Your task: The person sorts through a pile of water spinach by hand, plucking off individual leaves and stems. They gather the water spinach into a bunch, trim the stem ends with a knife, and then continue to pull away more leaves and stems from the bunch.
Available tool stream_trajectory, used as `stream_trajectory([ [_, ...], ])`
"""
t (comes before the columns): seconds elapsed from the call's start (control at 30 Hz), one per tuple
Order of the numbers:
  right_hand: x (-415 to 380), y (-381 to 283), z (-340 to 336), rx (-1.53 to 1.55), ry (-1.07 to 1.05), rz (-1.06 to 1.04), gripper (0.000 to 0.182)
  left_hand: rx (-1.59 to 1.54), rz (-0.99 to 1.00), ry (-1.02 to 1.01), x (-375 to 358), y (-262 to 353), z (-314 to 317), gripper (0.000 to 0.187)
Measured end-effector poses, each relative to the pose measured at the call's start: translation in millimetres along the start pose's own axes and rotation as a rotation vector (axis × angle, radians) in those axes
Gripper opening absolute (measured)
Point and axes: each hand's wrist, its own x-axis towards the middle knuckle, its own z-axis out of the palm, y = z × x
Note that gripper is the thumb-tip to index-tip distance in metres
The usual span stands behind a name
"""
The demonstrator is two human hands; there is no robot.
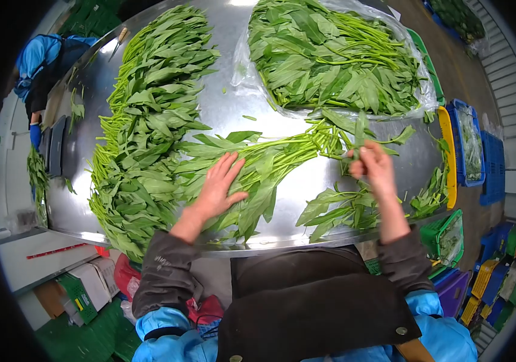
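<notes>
My left hand (217, 187) lies with fingers stretched over a bunch of water spinach (288, 151) on the steel table, its pale cut stems pointing right. Beyond the stem ends, my right hand (373, 164) is closed in a pinch on a water spinach sprig (360, 130) whose leaves stick up from the fingers. Loose water spinach leaves (330, 211) are below and left of that hand. Left of my left hand runs a long row of stacked water spinach (155, 114), stems to the left. At the far side, more water spinach (336, 66) rests on clear plastic (241, 66).
A knife (119, 39) sits near the table's far left edge. At the left, another person's blue-gloved hand (35, 136) is by hanging greens. Yellow (449, 157), blue (468, 142) and green crates (451, 238) stand along the right. The table's front edge (258, 248) is near my apron.
</notes>
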Motion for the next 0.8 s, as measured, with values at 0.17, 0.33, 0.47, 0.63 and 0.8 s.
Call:
stream_trajectory([
  [0.17,-30,-41,0,-1.082,0.42,-0.487,0.042,-0.309,-0.092,0.229,29,4,-63,0.056],
  [0.33,-36,51,81,-0.415,-0.43,0.387,0.037,0.035,-0.118,0.008,65,-63,-23,0.048],
  [0.47,-35,93,115,-0.337,-0.49,0.504,0.041,0.104,-0.168,-0.072,40,-35,-24,0.055],
  [0.63,-33,88,163,-0.229,-0.532,0.556,0.043,-0.084,-0.379,-0.145,3,25,-30,0.09],
  [0.8,-28,80,192,0.416,-0.378,0.713,0.04,0.062,-0.309,0.076,-21,58,11,0.109],
])
